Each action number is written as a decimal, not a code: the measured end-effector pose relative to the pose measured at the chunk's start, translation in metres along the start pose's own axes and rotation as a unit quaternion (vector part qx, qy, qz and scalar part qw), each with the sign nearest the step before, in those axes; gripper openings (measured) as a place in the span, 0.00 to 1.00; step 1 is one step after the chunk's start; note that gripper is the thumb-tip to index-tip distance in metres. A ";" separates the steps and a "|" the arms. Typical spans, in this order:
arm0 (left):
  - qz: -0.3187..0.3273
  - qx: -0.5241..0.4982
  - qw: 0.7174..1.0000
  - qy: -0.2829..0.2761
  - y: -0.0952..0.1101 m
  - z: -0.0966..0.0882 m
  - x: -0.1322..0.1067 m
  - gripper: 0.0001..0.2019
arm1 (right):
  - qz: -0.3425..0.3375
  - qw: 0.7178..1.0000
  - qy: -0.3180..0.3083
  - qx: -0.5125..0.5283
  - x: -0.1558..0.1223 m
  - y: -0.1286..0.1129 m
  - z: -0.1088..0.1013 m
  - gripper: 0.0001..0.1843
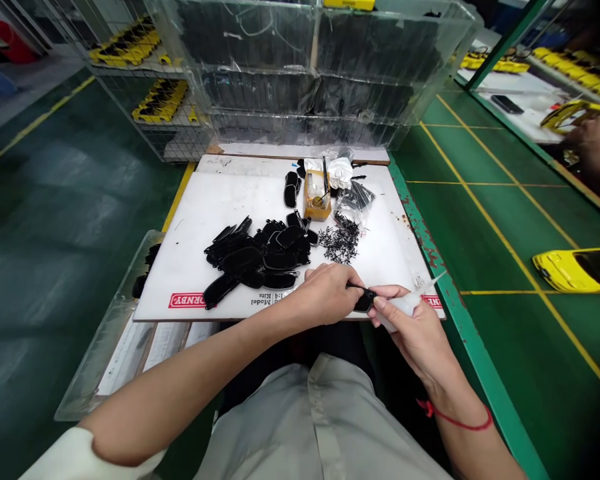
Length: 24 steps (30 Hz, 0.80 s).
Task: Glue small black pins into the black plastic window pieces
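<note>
My left hand (330, 290) is closed on a small glossy black plastic part (364, 301) above the near edge of the white board. My right hand (415, 327) is wrapped round a white squeeze bottle (404, 304), whose thin pointed nozzle angles up and to the right. Its thumb and fingertips also touch the right end of the black part. Left of my hands lies a heap of similar black parts (260, 253). Just beyond them is a scatter of tiny black pieces (341, 239). A red cord circles my right wrist.
A small yellow box (318, 212) with slim tools stands at the back of the white board (180, 233), beside plastic bags (356, 200). Clear plastic-covered bins (260, 100) rise behind. A yellow model car (580, 270) is on the right. Another person's hand (597, 140) holds a yellow car body.
</note>
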<state>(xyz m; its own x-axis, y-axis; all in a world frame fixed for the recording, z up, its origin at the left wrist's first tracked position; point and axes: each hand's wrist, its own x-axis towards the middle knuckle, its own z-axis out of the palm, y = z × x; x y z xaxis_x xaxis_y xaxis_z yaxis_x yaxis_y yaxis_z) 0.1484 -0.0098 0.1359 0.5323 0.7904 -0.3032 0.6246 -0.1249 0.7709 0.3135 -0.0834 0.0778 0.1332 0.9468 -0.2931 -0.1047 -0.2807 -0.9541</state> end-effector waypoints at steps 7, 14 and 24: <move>0.019 0.009 1.000 0.019 -0.001 0.002 0.001 0.08 | -0.027 0.999 -0.004 -0.039 0.001 0.000 -0.002 0.16; 0.019 0.005 0.999 0.045 -0.007 0.005 0.003 0.08 | -0.057 0.994 0.009 -0.098 0.001 0.004 -0.003 0.17; 0.016 -0.021 0.997 0.069 -0.010 0.010 0.005 0.06 | -0.078 0.980 0.049 -0.179 -0.002 -0.003 0.002 0.15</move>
<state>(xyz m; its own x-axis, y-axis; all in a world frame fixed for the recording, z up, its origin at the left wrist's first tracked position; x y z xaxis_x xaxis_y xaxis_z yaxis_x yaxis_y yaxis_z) 0.1507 -0.0105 0.1213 0.4652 0.8621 -0.2009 0.5831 -0.1277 0.8023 0.3112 -0.0839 0.0808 0.2154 0.9679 -0.1295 0.2739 -0.1871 -0.9434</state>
